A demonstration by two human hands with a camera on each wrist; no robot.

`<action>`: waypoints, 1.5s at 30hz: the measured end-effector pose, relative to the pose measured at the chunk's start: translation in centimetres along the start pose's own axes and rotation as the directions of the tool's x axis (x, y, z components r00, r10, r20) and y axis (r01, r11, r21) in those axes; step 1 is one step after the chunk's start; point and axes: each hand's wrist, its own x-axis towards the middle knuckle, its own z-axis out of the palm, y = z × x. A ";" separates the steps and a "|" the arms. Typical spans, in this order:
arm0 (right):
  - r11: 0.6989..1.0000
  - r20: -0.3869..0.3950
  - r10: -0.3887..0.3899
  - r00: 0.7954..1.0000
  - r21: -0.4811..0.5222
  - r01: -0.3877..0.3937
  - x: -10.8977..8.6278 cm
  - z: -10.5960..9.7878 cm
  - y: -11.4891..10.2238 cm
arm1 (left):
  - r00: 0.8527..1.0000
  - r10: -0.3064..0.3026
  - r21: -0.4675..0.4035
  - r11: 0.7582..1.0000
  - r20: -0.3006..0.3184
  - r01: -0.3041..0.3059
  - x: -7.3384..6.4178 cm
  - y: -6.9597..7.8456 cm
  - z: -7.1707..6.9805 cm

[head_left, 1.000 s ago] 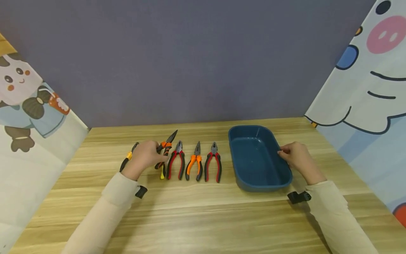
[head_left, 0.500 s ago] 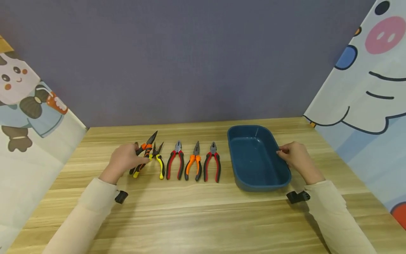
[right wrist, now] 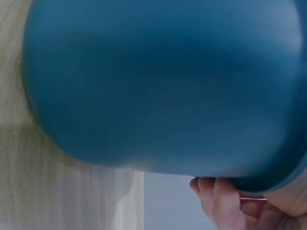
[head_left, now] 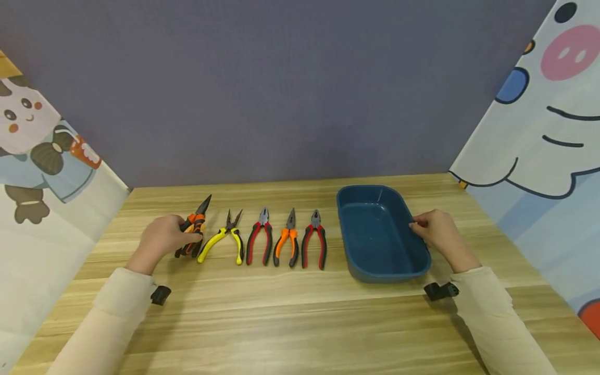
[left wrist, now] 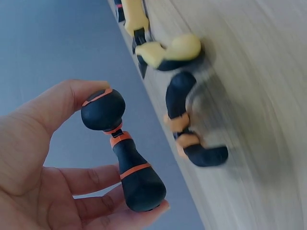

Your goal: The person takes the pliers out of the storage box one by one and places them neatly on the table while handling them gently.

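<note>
My left hand [head_left: 161,237] holds orange-and-black pliers [head_left: 200,214] at the left end of a row of pliers, jaws pointing up and away. In the left wrist view, thumb and fingers grip its two black handles [left wrist: 143,189]. Below it another pair of pliers, black with orange-yellow parts [left wrist: 179,93], lies on the table; in the head view the hand and held pliers mostly hide it. Just right are yellow-and-black pliers [head_left: 214,244] with spread handles. My right hand [head_left: 438,234] pinches the right rim of a blue plastic bin [head_left: 375,234], its fingers [right wrist: 225,203] against the wall.
Further along the row lie red-and-black pliers [head_left: 253,244], orange-and-black long-nose pliers [head_left: 283,244] and a second red-and-black pair [head_left: 322,244]. The bin stands right of them on the wooden table [head_left: 281,323]. A grey panel [head_left: 290,94] rises behind.
My left hand has moved left with the pliers, passing from above the yellow-and-black pair, which is now uncovered, to the row's left end. The right hand has stayed on the bin's rim.
</note>
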 end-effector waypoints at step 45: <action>1.000 0.005 0.029 1.000 0.002 -0.029 -0.1 -0.1 -0.1 | 0.986 -0.129 -0.027 0.991 0.103 0.132 0.3 -7.0 0.2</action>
